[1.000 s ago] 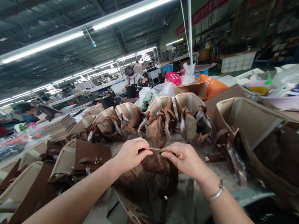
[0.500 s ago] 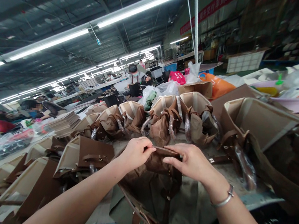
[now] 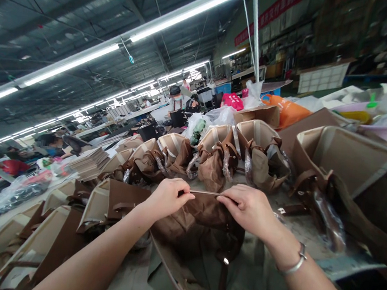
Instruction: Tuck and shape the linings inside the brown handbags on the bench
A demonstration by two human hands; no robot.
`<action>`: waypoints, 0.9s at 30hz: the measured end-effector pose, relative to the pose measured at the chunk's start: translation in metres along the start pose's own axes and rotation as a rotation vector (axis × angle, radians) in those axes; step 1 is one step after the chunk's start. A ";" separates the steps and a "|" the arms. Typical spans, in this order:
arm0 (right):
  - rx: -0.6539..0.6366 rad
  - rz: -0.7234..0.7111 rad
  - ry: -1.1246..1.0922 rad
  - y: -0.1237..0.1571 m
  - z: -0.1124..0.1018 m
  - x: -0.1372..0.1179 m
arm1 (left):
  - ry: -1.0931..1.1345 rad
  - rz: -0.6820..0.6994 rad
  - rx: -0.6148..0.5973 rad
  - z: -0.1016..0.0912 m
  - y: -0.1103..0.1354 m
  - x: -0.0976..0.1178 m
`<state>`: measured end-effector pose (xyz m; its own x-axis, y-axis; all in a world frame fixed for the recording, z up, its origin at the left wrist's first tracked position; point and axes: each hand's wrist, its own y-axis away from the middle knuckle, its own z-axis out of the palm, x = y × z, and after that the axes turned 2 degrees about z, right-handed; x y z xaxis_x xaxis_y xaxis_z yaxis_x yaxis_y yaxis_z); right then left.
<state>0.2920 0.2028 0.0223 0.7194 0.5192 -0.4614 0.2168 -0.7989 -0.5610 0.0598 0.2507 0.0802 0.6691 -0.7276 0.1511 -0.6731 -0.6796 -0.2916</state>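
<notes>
Pinched by the left hand (image 3: 169, 200) and right hand (image 3: 252, 210), the thin straight rim (image 3: 204, 193) of a creased brown fabric bag (image 3: 200, 217) is held taut over the grey worktable (image 3: 343, 268). Light, floppy handling is suggested; the seemingly firmer rim is best gripped.

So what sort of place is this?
Probably a bag factory or workshop: many similar brown bags crowd the table, flat sheets are stacked beyond them, and long rows of strip lights hang overhead.
</notes>
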 end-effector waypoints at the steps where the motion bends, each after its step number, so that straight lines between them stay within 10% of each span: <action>1: 0.000 -0.001 -0.002 0.000 0.000 0.000 | -0.008 0.007 -0.006 -0.001 0.001 -0.002; 27: -0.020 0.048 0.355 -0.009 0.007 -0.046 | -0.061 -0.011 0.007 0.005 0.004 0.001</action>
<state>0.2527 0.1883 0.0439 0.9129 0.3456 -0.2171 0.1876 -0.8278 -0.5288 0.0597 0.2476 0.0747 0.6950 -0.7125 0.0964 -0.6632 -0.6870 -0.2970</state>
